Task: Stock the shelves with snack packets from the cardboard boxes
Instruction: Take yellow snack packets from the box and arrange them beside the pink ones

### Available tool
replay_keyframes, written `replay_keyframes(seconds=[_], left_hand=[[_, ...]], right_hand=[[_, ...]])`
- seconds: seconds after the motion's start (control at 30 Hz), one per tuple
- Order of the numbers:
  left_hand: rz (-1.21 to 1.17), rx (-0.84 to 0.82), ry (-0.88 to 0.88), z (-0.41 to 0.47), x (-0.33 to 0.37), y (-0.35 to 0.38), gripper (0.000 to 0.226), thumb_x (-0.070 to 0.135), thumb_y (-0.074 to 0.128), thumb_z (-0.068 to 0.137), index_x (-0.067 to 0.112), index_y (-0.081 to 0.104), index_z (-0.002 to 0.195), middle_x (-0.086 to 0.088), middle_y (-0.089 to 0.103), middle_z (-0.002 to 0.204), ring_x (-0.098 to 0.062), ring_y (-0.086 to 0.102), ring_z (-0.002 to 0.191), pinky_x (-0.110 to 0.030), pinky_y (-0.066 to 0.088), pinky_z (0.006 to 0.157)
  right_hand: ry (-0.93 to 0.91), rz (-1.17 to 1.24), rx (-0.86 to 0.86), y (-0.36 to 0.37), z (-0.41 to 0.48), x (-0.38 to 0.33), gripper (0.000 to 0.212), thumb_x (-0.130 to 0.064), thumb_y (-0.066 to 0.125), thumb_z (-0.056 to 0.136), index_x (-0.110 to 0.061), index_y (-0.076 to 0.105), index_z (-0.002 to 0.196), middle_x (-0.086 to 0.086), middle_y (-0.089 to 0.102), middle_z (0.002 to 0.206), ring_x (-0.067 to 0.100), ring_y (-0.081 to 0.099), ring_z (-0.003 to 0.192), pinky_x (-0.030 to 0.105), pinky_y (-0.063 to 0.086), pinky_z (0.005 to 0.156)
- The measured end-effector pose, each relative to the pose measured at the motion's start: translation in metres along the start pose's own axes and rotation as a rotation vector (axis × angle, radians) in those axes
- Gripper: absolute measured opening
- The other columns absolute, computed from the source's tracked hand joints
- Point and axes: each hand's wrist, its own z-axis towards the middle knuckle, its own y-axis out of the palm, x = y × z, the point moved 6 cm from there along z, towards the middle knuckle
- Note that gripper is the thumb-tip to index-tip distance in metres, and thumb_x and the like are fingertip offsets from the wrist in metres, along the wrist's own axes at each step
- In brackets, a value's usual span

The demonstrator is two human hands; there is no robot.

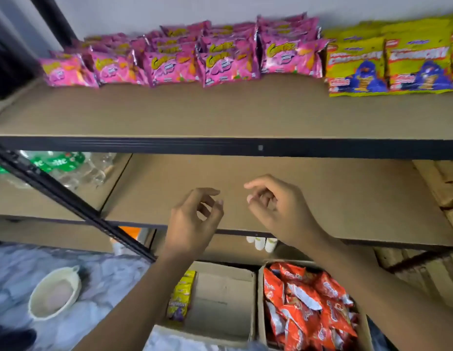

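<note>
I note: board point(347, 198) under my fingers point(258, 183) matt, brown, pressed-wood look. Rail point(169, 144) beyond them black metal, dull sheen. Packets point(169, 67) farther up glossy film, crinkled. Boxes point(220, 295) below the fingers plain matt cardboard.

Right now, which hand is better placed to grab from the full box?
Probably right. The right hand is empty, forearm crossing above the orange packets; the left hand, also empty, sits nearer the almost-empty box.

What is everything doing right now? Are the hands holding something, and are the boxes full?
Left hand: open, holds nothing.
Right hand: open, holds nothing.
Pink packets: lined up on the top shelf.
Yellow packets: standing to their right.
Left box: open, almost empty.
Right box: open, full of orange packets.
</note>
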Motion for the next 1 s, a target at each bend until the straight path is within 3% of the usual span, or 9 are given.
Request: replay_keyframes(seconds=[0.13,0.23,0.33,0.43,0.53,0.7,0.8,0.87,1.0], left_hand=[[0.033,0.028,-0.267,-0.042,-0.098,-0.037,0.017,0.017,0.070,0.089,0.031,0.064,0.097,0.010,0.064,0.074,-0.005,0.059,0.069,-0.015,0.044,0.064],[0.062,0.047,-0.493,-0.083,-0.176,-0.053,0.016,0.020,0.069,0.089,0.034,0.064,0.094,0.013,0.063,0.071,0.003,0.059,0.064,-0.024,0.047,0.067],[0.069,0.044,-0.643,-0.121,-0.242,-0.059,0.009,0.023,0.069,0.089,0.029,0.067,0.096,0.012,0.064,0.072,0.009,0.060,0.062,-0.017,0.045,0.063],[0.074,0.029,-0.779,-0.153,-0.300,-0.060,0.013,0.025,0.069,0.089,0.026,0.069,0.102,0.017,0.063,0.072,-0.001,0.063,0.069,-0.022,0.044,0.066],[0.074,-0.001,-0.893,-0.180,-0.354,-0.056,0.011,0.024,0.067,0.089,0.024,0.068,0.100,0.018,0.061,0.072,-0.016,0.064,0.078,-0.024,0.042,0.066],[0.095,-0.106,-1.014,-0.215,-0.446,-0.032,0.011,0.031,0.066,0.089,0.026,0.065,0.100,0.001,0.070,0.090,-0.025,0.066,0.098,-0.028,0.044,0.072],[0.110,-0.210,-1.055,-0.226,-0.505,-0.004,0.047,0.047,0.059,0.077,0.020,0.067,0.114,-0.007,0.070,0.115,-0.025,0.064,0.107,-0.031,0.048,0.087],[0.078,-0.265,-1.077,-0.233,-0.544,0.017,0.060,0.046,0.053,0.074,0.013,0.065,0.123,-0.009,0.068,0.118,-0.027,0.063,0.109,-0.029,0.047,0.088],[0.181,-0.343,-1.166,-0.257,-0.627,0.050,0.027,0.035,0.065,0.089,0.027,0.067,0.115,-0.006,0.069,0.112,-0.025,0.062,0.098,-0.030,0.049,0.082]], right_hand=[[0.131,0.053,-0.167,0.099,-0.015,0.027,0.021,-0.027,0.065,0.086,-0.025,0.067,0.106,-0.006,0.065,0.077,0.014,0.058,0.062,0.024,0.048,0.061],[0.218,0.062,-0.288,0.167,-0.035,0.049,0.021,-0.013,0.070,0.086,-0.022,0.068,0.105,-0.004,0.064,0.076,0.010,0.053,0.060,0.018,0.043,0.063],[0.299,0.040,-0.404,0.227,-0.056,0.074,0.022,-0.013,0.069,0.087,-0.027,0.068,0.103,-0.007,0.062,0.076,0.008,0.053,0.061,0.022,0.044,0.066],[0.367,0.007,-0.506,0.282,-0.078,0.104,0.022,-0.016,0.069,0.087,-0.029,0.069,0.105,-0.010,0.063,0.076,0.010,0.059,0.069,0.025,0.046,0.071],[0.422,-0.032,-0.561,0.329,-0.101,0.139,0.020,-0.015,0.069,0.087,-0.028,0.068,0.103,-0.008,0.063,0.077,0.012,0.060,0.070,0.017,0.042,0.067],[0.565,-0.074,-0.624,0.407,-0.144,0.214,0.017,-0.018,0.069,0.084,-0.030,0.066,0.096,-0.006,0.061,0.071,0.013,0.057,0.065,0.030,0.047,0.069],[0.641,-0.080,-0.632,0.455,-0.167,0.264,0.014,-0.021,0.070,0.084,-0.030,0.067,0.095,-0.006,0.061,0.069,0.015,0.059,0.069,0.027,0.042,0.069],[0.688,-0.066,-0.642,0.488,-0.183,0.297,0.013,-0.022,0.069,0.085,-0.031,0.067,0.095,-0.006,0.061,0.069,0.014,0.059,0.067,0.025,0.041,0.068],[0.766,-0.027,-0.655,0.551,-0.216,0.356,0.009,-0.024,0.067,0.087,-0.028,0.069,0.096,-0.006,0.063,0.072,0.015,0.062,0.073,0.026,0.042,0.072]])
